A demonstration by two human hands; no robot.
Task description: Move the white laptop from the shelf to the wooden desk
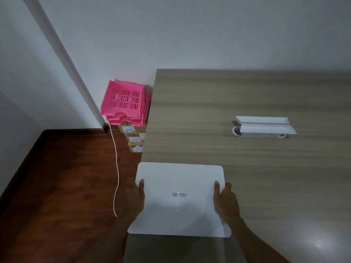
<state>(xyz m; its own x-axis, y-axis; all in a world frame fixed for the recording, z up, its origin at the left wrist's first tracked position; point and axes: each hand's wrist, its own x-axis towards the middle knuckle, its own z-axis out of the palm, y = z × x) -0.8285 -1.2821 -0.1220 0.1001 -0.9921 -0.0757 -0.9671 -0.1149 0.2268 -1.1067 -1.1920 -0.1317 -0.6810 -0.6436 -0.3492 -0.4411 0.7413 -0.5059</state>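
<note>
Both hands, left hand [135,200] and right hand [225,201], grip the white laptop's [179,200] sides.

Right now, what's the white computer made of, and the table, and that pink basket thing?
The white laptop looks like smooth matte plastic or painted metal, with a shiny silver logo. The desk looks like wood or a wood-look laminate: streaky grain, slight sheen near its front edge. The pink trays look like molded plastic, with slotted grids.
</note>
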